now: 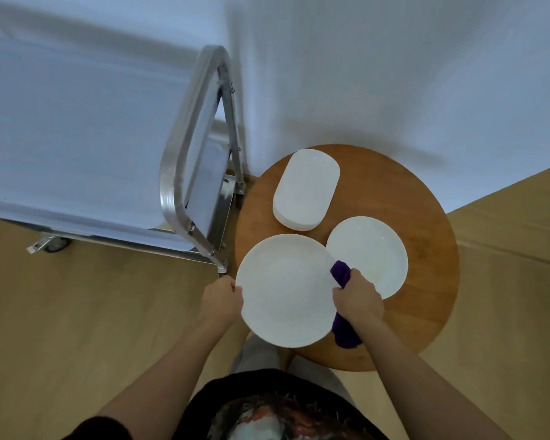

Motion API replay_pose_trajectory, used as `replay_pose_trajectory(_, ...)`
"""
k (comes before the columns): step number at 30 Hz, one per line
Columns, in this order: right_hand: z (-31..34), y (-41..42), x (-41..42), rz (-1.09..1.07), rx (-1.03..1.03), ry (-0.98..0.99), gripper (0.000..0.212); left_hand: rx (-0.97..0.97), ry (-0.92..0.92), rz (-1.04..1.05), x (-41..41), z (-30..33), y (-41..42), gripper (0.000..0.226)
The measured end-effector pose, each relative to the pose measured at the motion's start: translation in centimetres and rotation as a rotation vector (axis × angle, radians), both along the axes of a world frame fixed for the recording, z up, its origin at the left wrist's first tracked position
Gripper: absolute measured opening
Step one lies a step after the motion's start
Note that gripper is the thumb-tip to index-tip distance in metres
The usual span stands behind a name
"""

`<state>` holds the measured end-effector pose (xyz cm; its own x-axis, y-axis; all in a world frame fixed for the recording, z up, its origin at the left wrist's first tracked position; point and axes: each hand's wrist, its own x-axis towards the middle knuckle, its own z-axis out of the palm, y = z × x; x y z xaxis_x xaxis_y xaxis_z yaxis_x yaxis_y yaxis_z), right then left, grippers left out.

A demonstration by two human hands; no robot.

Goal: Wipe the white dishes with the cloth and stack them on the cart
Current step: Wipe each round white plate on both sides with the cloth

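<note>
I hold a large round white plate (285, 290) in front of me, above the near left edge of the round wooden table (426, 236). My left hand (223, 301) grips the plate's left rim. My right hand (358, 296) grips the right rim together with a bunched purple cloth (342, 328), which sticks out above and below the fist. A second round white plate (370, 252) lies on the table to the right. A stack of white rounded-rectangle dishes (307, 188) sits at the table's far side.
A metal cart (185, 173) stands to the left of the table, its handle frame close to the table edge and its top covered with a pale sheet (77, 131). White walls meet behind the table. The floor is light wood.
</note>
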<state>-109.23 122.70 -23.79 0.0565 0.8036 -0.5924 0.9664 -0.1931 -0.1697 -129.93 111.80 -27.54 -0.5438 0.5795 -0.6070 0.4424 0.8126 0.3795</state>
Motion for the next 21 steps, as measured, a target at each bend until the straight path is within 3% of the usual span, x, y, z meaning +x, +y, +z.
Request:
replay_pose_trajectory(6, -0.3, 0.7, 0.7, -0.104, 0.008, 0.033, 0.035, -0.020, 0.051, -0.064, 0.3, -0.6, 0.9, 0.030)
replay_pose_trajectory(12, 1.7, 2.8, 3.4, -0.367, 0.221, 0.230, 0.022, -0.127, 0.039, -0.123, 0.5, 0.1, 2.1, 0.012)
replay_pose_trajectory(16, 2.1, 3.3, 4.9, -0.479, 0.150, 0.359, 0.027, -0.215, 0.127, -0.218, 0.8, 2.3, 4.2, 0.028)
replay_pose_trajectory(19, 1.3, 3.1, 5.9, -0.531, 0.088, 0.413, 0.032, -0.004, 0.288, -0.360, 2.8, 3.6, 6.4, 0.042)
replay_pose_trajectory(21, 0.7, 3.2, 6.5, -0.562, 0.063, 0.451, 0.033, 0.191, 0.290, -0.461, 5.3, 3.9, 8.4, 0.043)
